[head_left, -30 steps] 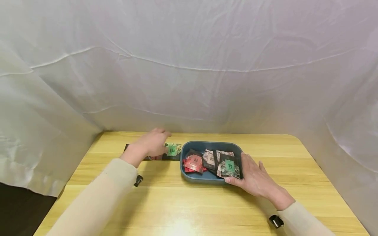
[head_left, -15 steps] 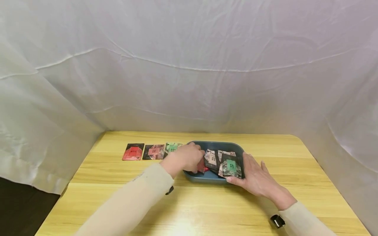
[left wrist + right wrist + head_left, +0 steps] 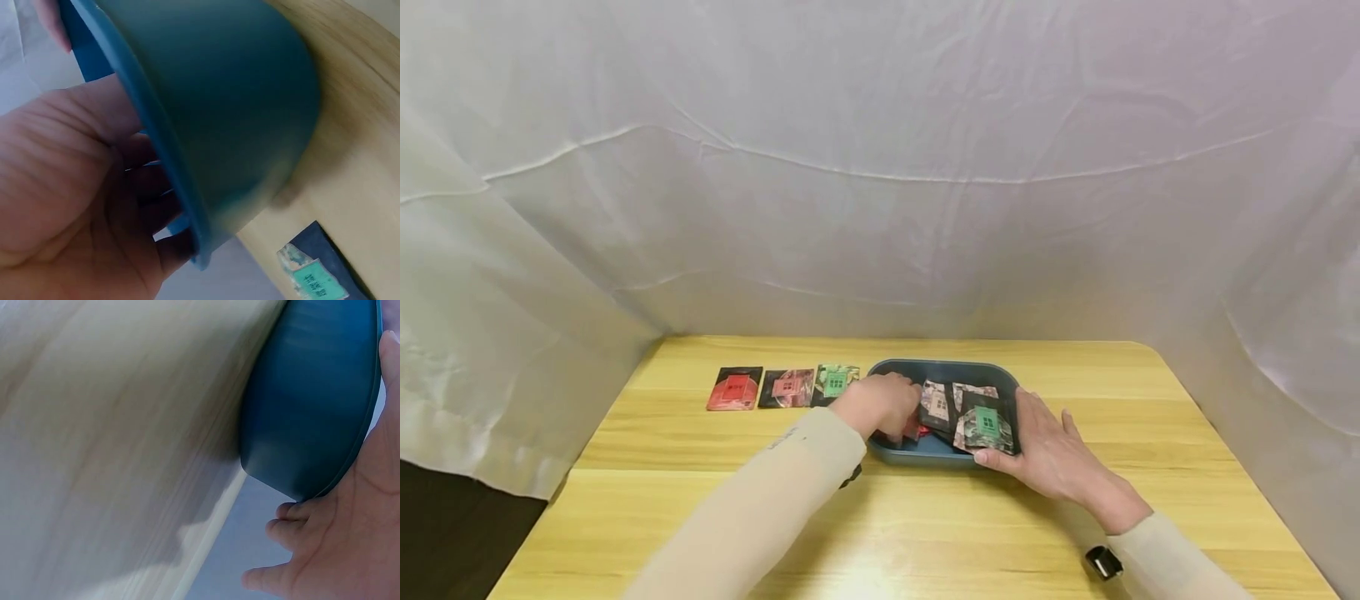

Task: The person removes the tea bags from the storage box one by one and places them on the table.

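A dark blue oblong tray (image 3: 887, 455) stands on the wooden table. My left hand (image 3: 883, 404) reaches over its left rim, fingers inside among red sachets (image 3: 912, 428). The rim hides those fingertips in the left wrist view, so I cannot see whether they pinch a sachet. My right hand (image 3: 1051, 450) rests against the tray's right end, with the thumb at the near corner and the other fingers fairly straight along the side. Inside, towards the right, lie a black sachet with a green label (image 3: 987, 422) and sachets with pale pink labels (image 3: 937, 405).
Left of the tray, three sachets lie in a row: one with a red label (image 3: 734, 388), one with a pink label (image 3: 787, 387) and one with a green label (image 3: 835, 382). A pale cloth (image 3: 880, 233) hangs behind the wooden table (image 3: 925, 533).
My left hand has moved right, from above the row of sachets into the tray, uncovering the row. During the last half second it has barely shifted. My right hand stays at the tray.
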A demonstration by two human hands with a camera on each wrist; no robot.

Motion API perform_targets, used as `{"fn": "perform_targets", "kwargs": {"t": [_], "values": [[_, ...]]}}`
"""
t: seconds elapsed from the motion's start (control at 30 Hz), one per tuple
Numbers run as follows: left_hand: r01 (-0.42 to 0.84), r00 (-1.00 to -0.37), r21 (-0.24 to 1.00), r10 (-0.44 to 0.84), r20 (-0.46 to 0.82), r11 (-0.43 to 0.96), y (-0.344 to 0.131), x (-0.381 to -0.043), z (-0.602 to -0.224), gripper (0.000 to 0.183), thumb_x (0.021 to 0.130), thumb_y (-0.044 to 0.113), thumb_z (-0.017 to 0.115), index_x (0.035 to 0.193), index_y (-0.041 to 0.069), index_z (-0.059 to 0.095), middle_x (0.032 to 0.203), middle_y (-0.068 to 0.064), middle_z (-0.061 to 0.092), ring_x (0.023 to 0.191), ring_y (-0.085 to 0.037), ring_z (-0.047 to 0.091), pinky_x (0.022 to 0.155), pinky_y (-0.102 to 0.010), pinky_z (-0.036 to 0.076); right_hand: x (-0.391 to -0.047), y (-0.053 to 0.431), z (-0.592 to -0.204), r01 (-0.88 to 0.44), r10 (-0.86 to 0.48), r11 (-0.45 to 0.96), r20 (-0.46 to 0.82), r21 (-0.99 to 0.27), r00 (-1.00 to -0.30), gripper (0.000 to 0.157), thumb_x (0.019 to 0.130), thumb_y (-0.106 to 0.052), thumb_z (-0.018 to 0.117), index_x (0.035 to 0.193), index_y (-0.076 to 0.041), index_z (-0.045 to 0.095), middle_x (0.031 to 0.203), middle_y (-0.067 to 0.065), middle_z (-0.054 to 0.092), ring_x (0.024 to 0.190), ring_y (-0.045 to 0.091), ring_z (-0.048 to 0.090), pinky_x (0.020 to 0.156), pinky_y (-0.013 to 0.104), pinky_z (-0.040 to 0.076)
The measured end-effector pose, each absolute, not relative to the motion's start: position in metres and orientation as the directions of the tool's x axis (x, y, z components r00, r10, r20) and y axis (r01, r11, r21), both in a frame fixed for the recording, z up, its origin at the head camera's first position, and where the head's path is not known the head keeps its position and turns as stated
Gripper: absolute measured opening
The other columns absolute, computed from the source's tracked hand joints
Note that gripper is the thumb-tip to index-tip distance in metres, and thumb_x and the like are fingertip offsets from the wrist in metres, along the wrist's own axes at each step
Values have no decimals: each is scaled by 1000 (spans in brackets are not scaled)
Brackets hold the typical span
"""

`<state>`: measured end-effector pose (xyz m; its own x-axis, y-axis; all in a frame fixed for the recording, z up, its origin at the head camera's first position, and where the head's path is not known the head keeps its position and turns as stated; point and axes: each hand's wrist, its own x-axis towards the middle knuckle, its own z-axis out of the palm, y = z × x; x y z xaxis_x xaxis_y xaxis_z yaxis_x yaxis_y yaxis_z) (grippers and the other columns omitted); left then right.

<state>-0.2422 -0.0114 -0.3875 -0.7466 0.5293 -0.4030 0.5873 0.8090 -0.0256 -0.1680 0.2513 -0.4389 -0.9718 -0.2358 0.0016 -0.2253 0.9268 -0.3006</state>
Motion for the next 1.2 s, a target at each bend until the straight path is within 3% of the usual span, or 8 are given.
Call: {"fn": "perform_targets", "kwargs": {"t": [0.2, 0.4, 0.73, 0.93, 1.2], "values": [[556, -755, 21, 516, -404, 831, -13, -244, -390, 84, 86, 32, 89, 157, 14, 48, 153, -6, 58, 139, -24, 56, 113, -39, 50, -168, 250, -440, -225, -235, 923, 5, -312, -972, 129, 87, -85, 58, 163, 10, 15, 166, 36, 28, 154, 53, 29, 115, 84, 16], [559, -772, -1, 519, -367, 829, -14, -243, -390, 95, 88, 42, 86, 163, 10, 37, 158, -12, 51, 147, -30, 47, 120, -42, 43, -167, 250, -440, -218, -231, 924, -4, -314, -973, 129, 87, -85, 57, 164, 10, 14, 166, 36, 26, 154, 53, 28, 115, 84, 15], [556, -788, -45, 508, -349, 830, -11, -237, -397, 75, 93, 35, 78, 155, 5, 48, 153, -14, 53, 140, -31, 51, 118, -41, 45, -168, 251, -440, -219, -230, 924, 5, -314, -973, 129, 87, -85, 57, 163, 10, 14, 166, 36, 27, 154, 53, 29, 115, 84, 16], [546, -805, -91, 491, -333, 833, -8, -232, -402, 58, 97, 32, 71, 149, 8, 57, 147, -14, 54, 131, -31, 54, 108, -40, 52, -167, 251, -440, -214, -227, 925, -5, -313, -974, 129, 88, -83, 58, 163, 11, 14, 166, 36, 25, 154, 54, 28, 115, 84, 15], [529, -823, -127, 471, -318, 839, -5, -231, -405, 68, 98, 35, 71, 156, 9, 45, 153, -15, 47, 139, -33, 49, 108, -41, 53, -167, 251, -441, -217, -227, 926, 3, -309, -974, 128, 88, -83, 59, 163, 12, 15, 166, 37, 27, 154, 54, 29, 116, 84, 16]]}}
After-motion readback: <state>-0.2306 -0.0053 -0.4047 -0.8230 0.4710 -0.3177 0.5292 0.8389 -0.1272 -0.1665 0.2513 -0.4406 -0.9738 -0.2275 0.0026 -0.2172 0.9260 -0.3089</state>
